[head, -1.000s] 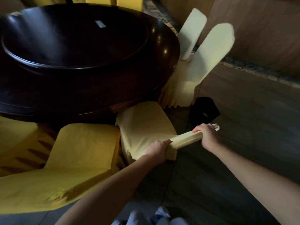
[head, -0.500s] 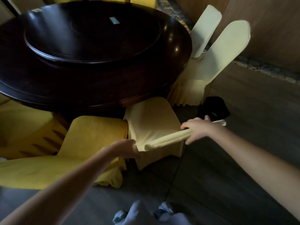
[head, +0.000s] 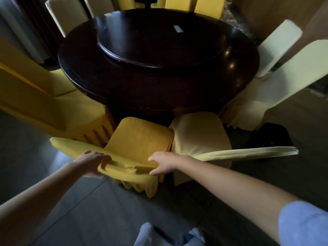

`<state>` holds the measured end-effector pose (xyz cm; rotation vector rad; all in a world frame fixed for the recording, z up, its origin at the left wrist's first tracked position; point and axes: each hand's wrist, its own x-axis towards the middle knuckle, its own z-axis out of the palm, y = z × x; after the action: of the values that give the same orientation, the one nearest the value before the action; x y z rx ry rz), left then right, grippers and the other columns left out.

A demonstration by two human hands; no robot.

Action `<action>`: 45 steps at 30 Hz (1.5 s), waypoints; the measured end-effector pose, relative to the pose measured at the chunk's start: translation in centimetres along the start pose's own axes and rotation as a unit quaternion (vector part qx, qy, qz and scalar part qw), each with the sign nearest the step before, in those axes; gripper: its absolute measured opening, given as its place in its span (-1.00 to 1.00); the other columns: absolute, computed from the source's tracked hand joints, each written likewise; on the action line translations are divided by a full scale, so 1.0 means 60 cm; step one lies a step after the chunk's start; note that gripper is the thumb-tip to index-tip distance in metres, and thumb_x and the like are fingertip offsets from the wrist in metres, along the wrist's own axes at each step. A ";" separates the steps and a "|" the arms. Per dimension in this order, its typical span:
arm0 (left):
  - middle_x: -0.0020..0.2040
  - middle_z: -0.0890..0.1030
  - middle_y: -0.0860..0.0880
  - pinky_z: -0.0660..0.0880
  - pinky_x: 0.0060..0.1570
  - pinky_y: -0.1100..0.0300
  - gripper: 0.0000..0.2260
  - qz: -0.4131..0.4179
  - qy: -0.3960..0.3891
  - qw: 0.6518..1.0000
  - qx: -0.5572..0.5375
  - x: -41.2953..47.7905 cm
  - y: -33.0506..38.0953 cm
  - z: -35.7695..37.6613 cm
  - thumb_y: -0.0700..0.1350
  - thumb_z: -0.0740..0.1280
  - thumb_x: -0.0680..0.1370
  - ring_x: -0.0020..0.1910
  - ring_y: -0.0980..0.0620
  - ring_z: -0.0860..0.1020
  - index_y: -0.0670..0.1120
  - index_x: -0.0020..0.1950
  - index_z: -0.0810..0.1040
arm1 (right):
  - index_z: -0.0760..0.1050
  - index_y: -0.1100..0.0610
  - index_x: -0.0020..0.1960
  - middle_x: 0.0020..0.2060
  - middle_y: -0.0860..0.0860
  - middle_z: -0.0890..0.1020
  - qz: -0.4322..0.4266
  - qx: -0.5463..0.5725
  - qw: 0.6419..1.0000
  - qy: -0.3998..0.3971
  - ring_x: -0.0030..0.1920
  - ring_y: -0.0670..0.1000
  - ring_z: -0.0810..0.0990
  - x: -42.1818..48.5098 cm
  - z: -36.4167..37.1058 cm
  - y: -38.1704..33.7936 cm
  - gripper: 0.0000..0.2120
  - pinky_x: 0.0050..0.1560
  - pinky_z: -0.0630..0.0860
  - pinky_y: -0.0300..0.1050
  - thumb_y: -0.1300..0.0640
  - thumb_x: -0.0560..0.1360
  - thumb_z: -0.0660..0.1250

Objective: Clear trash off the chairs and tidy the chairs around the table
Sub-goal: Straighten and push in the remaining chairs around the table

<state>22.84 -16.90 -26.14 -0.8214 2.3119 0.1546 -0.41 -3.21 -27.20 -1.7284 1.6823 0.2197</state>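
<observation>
A yellow-covered chair stands right in front of me, its seat tucked toward the dark round table. My left hand and my right hand both grip the top edge of its backrest, about a hand's width apart. Next to it on the right is a cream-covered chair, its seat under the table edge and its backrest top pointing right, free of my hands. No trash shows on the visible seats.
More yellow chairs stand at the left, cream chairs at the right, others behind the table. A dark turntable with a small label lies on the table. A black bin sits on the floor at right.
Both hands left the cream chair's backrest and moved left onto the yellow chair's backrest. The view swung left and up, showing more of the table.
</observation>
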 end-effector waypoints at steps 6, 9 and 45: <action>0.18 0.59 0.12 0.48 0.08 0.18 -0.59 -0.018 0.140 0.990 0.022 0.029 -0.023 0.051 0.23 0.32 0.48 0.17 0.08 0.54 0.17 0.30 0.46 | 0.15 0.13 0.51 0.48 0.10 0.25 -0.004 0.013 1.000 0.025 0.44 0.14 0.28 0.063 -0.004 -0.089 -0.28 0.37 0.33 0.14 -0.19 0.50 0.28; 0.09 0.62 0.12 0.47 -0.08 0.22 -0.63 -0.046 0.190 0.981 0.014 0.027 -0.023 0.053 0.25 0.34 0.45 0.10 0.08 0.58 0.17 0.21 0.52 | 0.25 0.15 0.42 0.36 0.11 0.40 0.001 -0.007 1.000 0.024 0.31 0.17 0.42 0.095 0.023 -0.130 -0.32 0.21 0.45 0.13 -0.23 0.47 0.29; 0.02 0.62 0.13 0.39 0.10 0.10 -0.63 -0.030 0.305 0.934 -0.183 0.117 0.187 0.024 0.27 0.43 0.36 0.09 0.05 0.53 0.11 0.06 0.59 | 0.45 0.10 0.09 0.03 0.14 0.59 0.005 -0.089 0.991 0.097 0.02 0.18 0.57 -0.005 -0.007 0.066 -0.85 0.00 0.52 0.04 0.24 0.53 0.27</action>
<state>12.87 -11.17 -32.88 -1.2666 2.8825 0.3523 -4.28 -2.86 -28.13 -1.9259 1.8586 0.2183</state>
